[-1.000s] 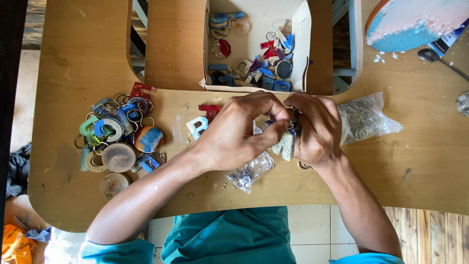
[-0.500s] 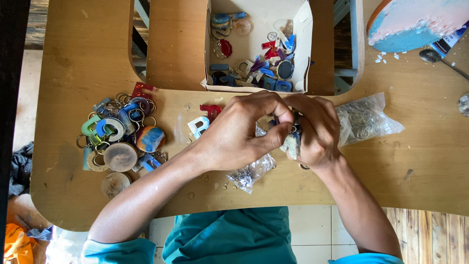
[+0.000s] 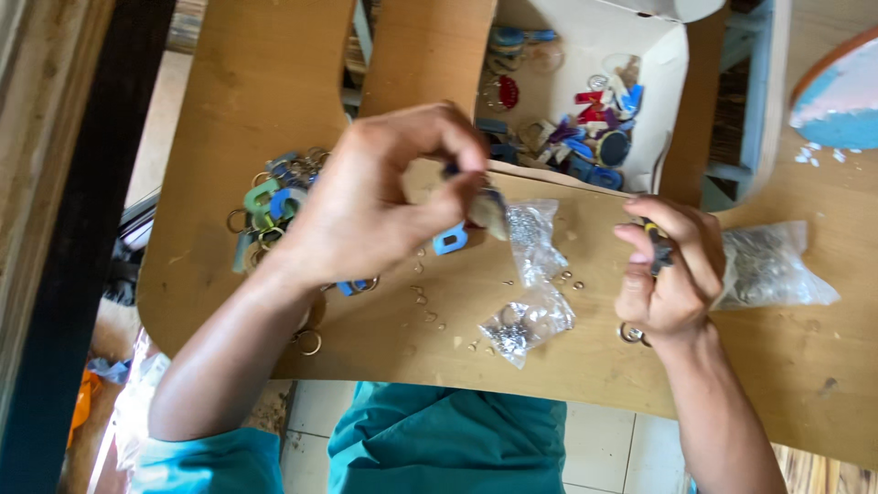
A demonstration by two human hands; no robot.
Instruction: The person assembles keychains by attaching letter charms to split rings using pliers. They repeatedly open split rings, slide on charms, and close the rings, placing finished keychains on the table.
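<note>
My left hand point(image 3: 366, 206) is raised over the wooden table point(image 3: 229, 101). Its thumb and fingers pinch a small beige keychain piece point(image 3: 487, 210). My right hand point(image 3: 672, 274) rests on the table to the right, closed around a small dark tool with a yellow mark point(image 3: 657, 245). A blue letter-shaped piece point(image 3: 450, 240) lies on the table just below my left fingertips. Between my hands lie two small clear bags of metal rings point(image 3: 530, 240) point(image 3: 526, 325). A metal ring point(image 3: 631, 334) peeks out under my right palm.
A heap of finished coloured keychains point(image 3: 274, 201) lies behind my left hand. A white box point(image 3: 672, 101) of loose coloured pieces stands at the back. A larger clear bag of metal parts point(image 3: 773, 265) lies right of my right hand. Small rings point(image 3: 425, 302) are scattered about.
My hands were joined over the middle of the table and have parted. The left hand has lifted away to the left with the piece. The right hand stays low with the tool.
</note>
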